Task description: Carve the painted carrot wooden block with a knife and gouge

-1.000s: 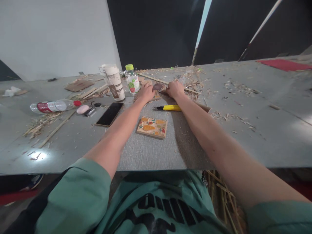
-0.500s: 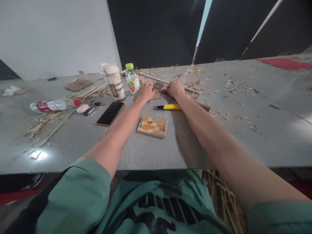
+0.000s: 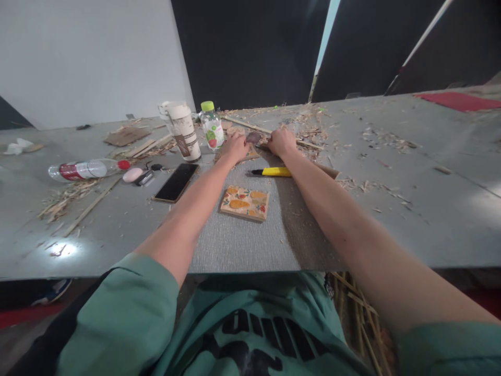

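My left hand (image 3: 236, 147) reaches to the far middle of the table, its fingers curled down beside a small patterned board (image 3: 251, 152). Opposite it, my right hand (image 3: 282, 142) is closed in a fist-like grip around something mostly hidden by the fingers. A brown rounded piece (image 3: 254, 137) lies between the two hands; whether either touches it, I cannot tell. Nearer to me, a yellow utility knife (image 3: 276, 172) lies partly under my right forearm. In front of it sits a flat block with a carrot pattern (image 3: 245, 203).
Left of my hands stand a juice bottle with a green cap (image 3: 212, 128) and a lidded plastic cup (image 3: 183, 133). A phone (image 3: 176, 182) and a bottle lying on its side (image 3: 88, 169) are further left. Wood shavings (image 3: 370, 186) and strips litter the grey table (image 3: 399, 224).
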`<state>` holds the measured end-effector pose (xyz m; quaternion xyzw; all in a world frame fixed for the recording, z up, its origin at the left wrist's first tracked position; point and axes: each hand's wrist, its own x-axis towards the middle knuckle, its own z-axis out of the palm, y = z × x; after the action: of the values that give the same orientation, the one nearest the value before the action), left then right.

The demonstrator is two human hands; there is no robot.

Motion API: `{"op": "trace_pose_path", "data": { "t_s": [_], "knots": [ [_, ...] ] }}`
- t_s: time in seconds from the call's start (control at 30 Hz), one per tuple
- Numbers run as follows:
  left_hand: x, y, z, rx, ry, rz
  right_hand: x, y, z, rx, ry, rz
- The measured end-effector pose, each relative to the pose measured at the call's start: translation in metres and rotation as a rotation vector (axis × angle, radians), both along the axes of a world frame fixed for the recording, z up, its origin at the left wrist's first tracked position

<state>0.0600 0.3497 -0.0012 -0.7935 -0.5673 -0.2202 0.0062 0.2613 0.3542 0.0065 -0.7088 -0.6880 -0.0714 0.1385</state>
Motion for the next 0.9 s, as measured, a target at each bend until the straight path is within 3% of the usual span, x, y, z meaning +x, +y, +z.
{"op": "trace_pose_path", "data": {
  "t_s": [0.9],
  "knots": [
    [0.0002, -0.0004, 0.0006, 0.002, 0.004, -0.004, 0.0003, 0.0015, -0.0022, 0.009, -0.025, -0.009]
  ]
}}
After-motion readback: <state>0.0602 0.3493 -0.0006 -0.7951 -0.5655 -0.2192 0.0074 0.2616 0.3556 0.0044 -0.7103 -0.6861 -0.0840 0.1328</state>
